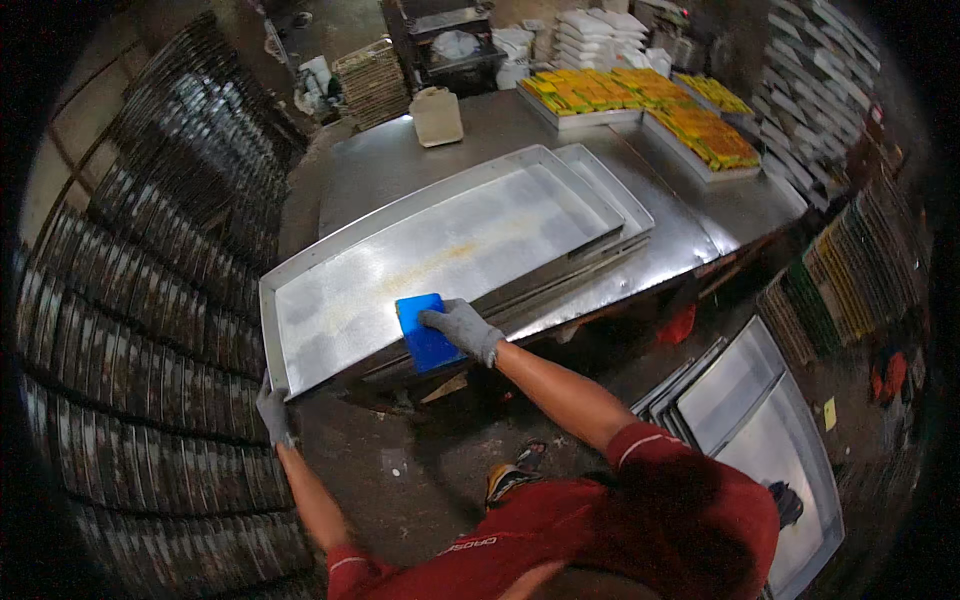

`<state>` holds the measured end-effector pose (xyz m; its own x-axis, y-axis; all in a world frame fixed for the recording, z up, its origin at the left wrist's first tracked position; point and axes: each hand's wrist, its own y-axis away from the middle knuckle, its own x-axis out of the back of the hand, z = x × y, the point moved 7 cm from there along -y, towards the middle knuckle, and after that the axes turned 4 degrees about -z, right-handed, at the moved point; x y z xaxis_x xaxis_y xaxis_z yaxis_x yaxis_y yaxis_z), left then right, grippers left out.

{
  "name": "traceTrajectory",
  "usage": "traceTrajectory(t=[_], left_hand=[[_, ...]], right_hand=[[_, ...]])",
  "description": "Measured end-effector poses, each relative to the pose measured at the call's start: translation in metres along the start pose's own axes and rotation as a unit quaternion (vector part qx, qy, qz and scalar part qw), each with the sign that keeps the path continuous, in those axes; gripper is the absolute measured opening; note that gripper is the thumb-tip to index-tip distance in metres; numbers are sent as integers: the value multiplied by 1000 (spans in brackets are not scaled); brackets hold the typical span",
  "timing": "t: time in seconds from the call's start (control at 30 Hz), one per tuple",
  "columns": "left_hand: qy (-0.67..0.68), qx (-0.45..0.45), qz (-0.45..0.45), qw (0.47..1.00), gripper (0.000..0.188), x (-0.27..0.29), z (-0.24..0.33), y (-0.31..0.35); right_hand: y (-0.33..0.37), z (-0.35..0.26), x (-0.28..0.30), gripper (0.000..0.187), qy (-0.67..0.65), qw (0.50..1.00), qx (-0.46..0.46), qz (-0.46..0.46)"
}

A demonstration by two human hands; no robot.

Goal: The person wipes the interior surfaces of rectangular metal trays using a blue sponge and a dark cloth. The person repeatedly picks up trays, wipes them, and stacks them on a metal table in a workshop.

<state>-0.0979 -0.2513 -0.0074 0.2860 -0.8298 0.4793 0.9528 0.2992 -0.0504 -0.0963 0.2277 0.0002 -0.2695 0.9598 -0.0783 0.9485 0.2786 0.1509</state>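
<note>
While the gloved left hand [272, 412] is at the top tray's corner at 8 o'clock (clock laid over the view, 12 at the upper edge), its fingers meet the rim; cannot tell whether they close around it. Gloved right hand [465, 330], just below centre, pinches a flat blue scraper [424, 336] between thumb and fingers. Scraper overlaps the near wall of the top tray [330, 290]; its far end lies over the tray floor, contact not discernible. Tray spans centre to 9 o'clock, atop other trays, on a metal table [700, 222]. Brownish stain [440, 262] marks its floor. Yellow packs [700, 132] at 1 o'clock; cream container [437, 117] near 12.
</note>
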Motion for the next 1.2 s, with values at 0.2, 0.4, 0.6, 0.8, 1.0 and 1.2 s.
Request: traceTrajectory(t=[0.2, 0.4, 0.6, 0.8, 1.0, 1.2], left_hand=[[-278, -330, 102, 896, 49, -116, 219, -25], [-49, -657, -199, 726, 54, -457, 443, 86], [-242, -704, -283, 605, 54, -679, 437, 202], [-368, -611, -419, 561, 66, -751, 381, 185], [-64, -490, -295, 818, 53, -708, 404, 49], [-361, -553, -380, 648, 63, -731, 304, -77]], right_hand=[[33, 18, 24, 39, -106, 994, 39, 10], [210, 99, 127, 45, -202, 949, -61, 235], [510, 115, 172, 41, -70, 738, 2, 672], [709, 194, 68, 41, -224, 446, 79, 863], [730, 174, 37, 47, -106, 436, 49, 892], [747, 151, 63, 47, -55, 437, 5, 898]])
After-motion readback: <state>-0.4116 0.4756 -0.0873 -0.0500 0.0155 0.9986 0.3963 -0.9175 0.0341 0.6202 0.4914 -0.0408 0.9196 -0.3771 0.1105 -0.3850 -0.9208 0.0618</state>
